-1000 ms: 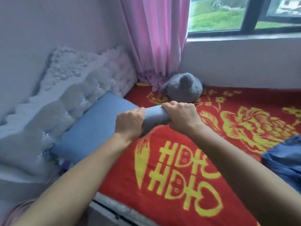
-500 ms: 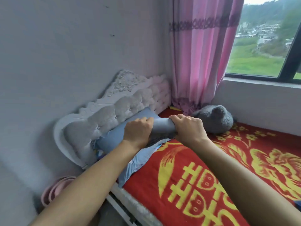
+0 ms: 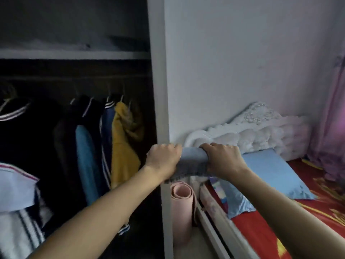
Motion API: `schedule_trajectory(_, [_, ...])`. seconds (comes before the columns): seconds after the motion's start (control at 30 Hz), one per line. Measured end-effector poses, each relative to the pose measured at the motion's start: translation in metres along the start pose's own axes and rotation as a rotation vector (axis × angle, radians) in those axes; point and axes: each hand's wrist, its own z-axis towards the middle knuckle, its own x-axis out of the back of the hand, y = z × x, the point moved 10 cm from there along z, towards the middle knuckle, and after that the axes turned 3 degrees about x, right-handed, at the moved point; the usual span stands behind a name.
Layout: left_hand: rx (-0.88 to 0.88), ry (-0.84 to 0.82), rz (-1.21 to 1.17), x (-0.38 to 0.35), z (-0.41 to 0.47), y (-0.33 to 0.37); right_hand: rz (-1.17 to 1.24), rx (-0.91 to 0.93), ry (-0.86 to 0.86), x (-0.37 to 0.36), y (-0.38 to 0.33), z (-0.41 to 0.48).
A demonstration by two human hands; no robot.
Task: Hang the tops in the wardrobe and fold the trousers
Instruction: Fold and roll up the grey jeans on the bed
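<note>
The folded trousers (image 3: 193,161) are held just in front of the wardrobe's side panel (image 3: 158,90). The left hand (image 3: 164,159) and right hand (image 3: 222,159) each have a clenched grip round one end. Left of that panel hang dim tops (image 3: 121,143), possibly jackets.

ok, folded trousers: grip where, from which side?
The folded trousers by both ends, from above: the left hand and right hand curl over its top, one per end. It is soft and thick, held crosswise, so end grips likely keep the folds together.
</note>
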Motion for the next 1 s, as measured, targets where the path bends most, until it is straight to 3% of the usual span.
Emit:
schedule_trajectory(0.23, [0.261,0.023,0.171,0.073,-0.084,-0.193,-0.009,0.306,0.208,0.110,-0.179,0.070])
schedule_trajectory(0.47, [0.432,0.142,0.404,0.158,-0.112,-0.325,-0.019,0.451,0.516,0.225,-0.281,0.126])
schedule_trajectory(0.8, [0.501,0.574,0.587,0.280,-0.031,-0.440,-0.124,0.422,0.964,0.370,-0.295,0.235])
schedule_trajectory(1.0, [0.466,0.676,0.643,0.291,0.059,-0.482,-0.148,0.378,1.106,0.399,-0.269,0.326])
